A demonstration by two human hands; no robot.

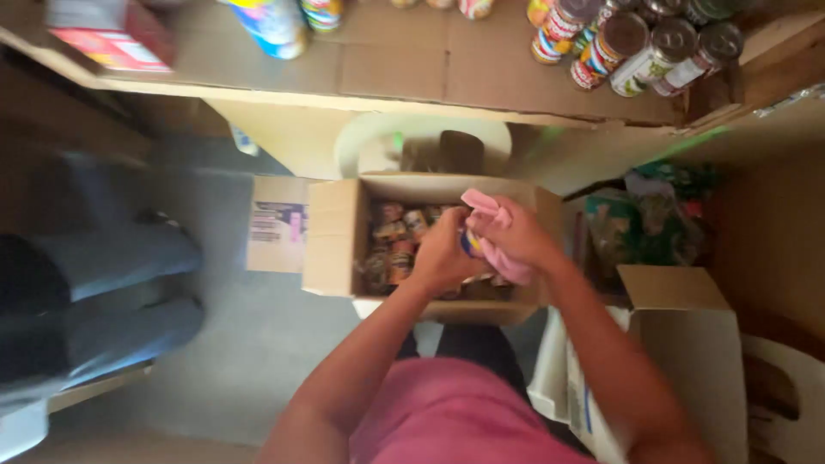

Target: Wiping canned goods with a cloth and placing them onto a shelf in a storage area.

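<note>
The left hand (443, 256) and right hand (513, 234) are meeting over the open box (335, 236), both gripping a can (470, 245); the right is pressing a pink cloth (498, 232) on it. The can's axis is blurred, hard to tell

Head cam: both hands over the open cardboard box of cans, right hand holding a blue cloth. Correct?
Not quite. The cloth is pink, not blue, as the head view shows. The rest stands: the left hand and right hand are together over the open cardboard box with cans inside, and the right hand holds the cloth.
</note>
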